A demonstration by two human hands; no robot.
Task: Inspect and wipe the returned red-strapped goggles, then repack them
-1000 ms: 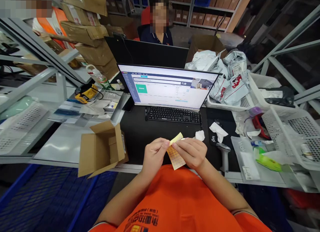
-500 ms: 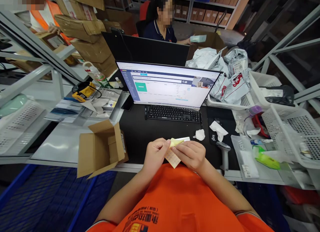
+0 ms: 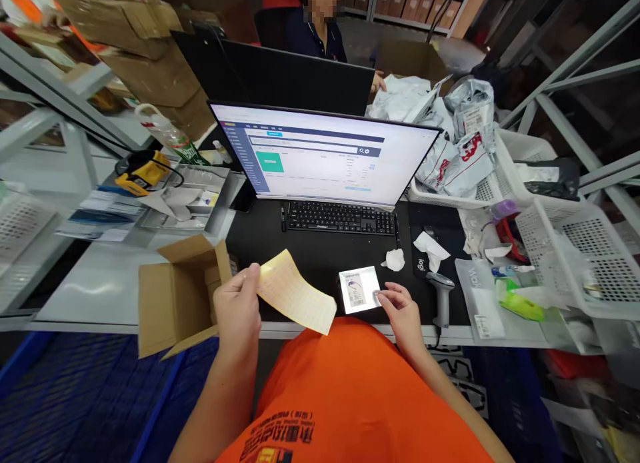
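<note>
My left hand (image 3: pixel 239 308) pinches a yellowish sheet of small stickers (image 3: pixel 299 291) by its upper left corner, and the sheet curls out to the right above the desk edge. A flat silvery-white box (image 3: pixel 359 290) with a printed label lies on the black desk mat in front of me. Close to the right edge of that box is my right hand (image 3: pixel 403 314), thumb and forefinger pressed together at its lower right side. Whether a small sticker is between those fingertips I cannot make out.
An open cardboard box (image 3: pixel 183 296) stands on the left. Ahead are a keyboard (image 3: pixel 340 218) and a monitor (image 3: pixel 320 160). A barcode scanner (image 3: pixel 441 296), crumpled paper (image 3: pixel 394 259) and white baskets (image 3: pixel 580 263) are on the right. A co-worker (image 3: pixel 320 30) sits behind the monitors.
My hands have moved apart. The left has carried the sticker sheet left and spread it into view, while the right has come to the box's right edge. The view has shifted slightly.
</note>
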